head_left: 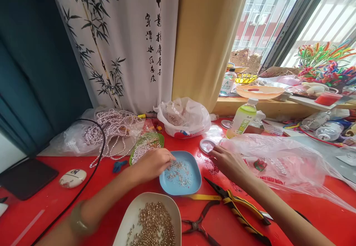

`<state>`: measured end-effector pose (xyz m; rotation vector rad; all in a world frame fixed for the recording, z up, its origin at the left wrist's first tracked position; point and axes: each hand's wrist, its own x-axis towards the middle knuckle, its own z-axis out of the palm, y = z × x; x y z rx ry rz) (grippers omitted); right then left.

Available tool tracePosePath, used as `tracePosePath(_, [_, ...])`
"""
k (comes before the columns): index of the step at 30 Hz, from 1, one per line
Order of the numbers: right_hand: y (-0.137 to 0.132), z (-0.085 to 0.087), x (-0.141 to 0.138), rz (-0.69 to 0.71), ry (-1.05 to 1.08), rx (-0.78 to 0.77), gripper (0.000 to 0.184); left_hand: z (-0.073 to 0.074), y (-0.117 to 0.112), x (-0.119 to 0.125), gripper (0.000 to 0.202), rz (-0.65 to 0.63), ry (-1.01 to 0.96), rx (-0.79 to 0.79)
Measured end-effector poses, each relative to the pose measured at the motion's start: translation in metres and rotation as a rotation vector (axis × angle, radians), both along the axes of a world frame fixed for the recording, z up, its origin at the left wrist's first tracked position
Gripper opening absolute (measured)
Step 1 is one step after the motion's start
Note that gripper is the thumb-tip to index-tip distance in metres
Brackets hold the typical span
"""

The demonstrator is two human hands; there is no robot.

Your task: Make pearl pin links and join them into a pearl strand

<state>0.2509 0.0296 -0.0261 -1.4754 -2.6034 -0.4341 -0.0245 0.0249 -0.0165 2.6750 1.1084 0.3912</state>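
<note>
Red table (97, 209), backed by a white curtain (133, 64) printed with bamboo. Clear plastic bag (236, 146), spread at right. Cream tray (132, 212), nearest the person, long axis running away; its sides contain gold beads (157, 220). Long-nosed pliers (230, 198), laid slantwise, nose toward the blue tray (195, 166). Blue tray: on the table between the hands, nearly square, no marked long axis; probably central for easy reach, its rim keeping loose bits together. Left hand (155, 161): above its left far edge, fingers drawn close, pointing right; whether anything is pinched cannot be told. Right hand (226, 160): fingers bent, tips beside a round dish (206, 146); grip, if any, hidden. Metal bits (182, 178): slim, in the blue tray, long axes at mixed angles.
</note>
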Motion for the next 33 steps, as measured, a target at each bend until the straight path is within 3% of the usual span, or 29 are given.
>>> tracePosePath(7, [-0.012, -0.023, 0.008, 0.126, 0.293, 0.093, 0.02, 0.0, 0.0, -0.013, 0.025, 0.054, -0.089, -0.064])
tracePosePath(13, [-0.015, -0.029, 0.009, 0.088, 0.532, 0.003, 0.018, 0.005, 0.004, -0.005, 0.024, 0.042, -0.103, -0.1])
tracePosePath(20, [-0.01, -0.015, 0.015, -0.243, 0.875, -0.179, 0.025, 0.017, 0.02, 0.039, 0.024, -0.131, 0.014, -0.042])
tracePosePath(23, [-0.004, -0.012, 0.018, -0.26, 1.086, -0.298, 0.03, 0.013, 0.035, 0.072, 0.026, -0.218, 0.082, -0.046])
tracePosePath(27, [-0.001, -0.013, 0.023, -0.213, 1.234, -0.397, 0.031, 0.001, 0.051, 0.11, 0.031, -0.227, 0.168, -0.062])
tracePosePath(30, [-0.003, -0.012, 0.028, -0.208, 1.289, -0.399, 0.031, -0.007, 0.059, 0.118, 0.03, -0.217, 0.17, -0.076])
tracePosePath(33, [-0.005, -0.007, 0.031, -0.218, 1.336, -0.362, 0.031, -0.01, 0.063, 0.111, 0.028, -0.205, 0.158, -0.09])
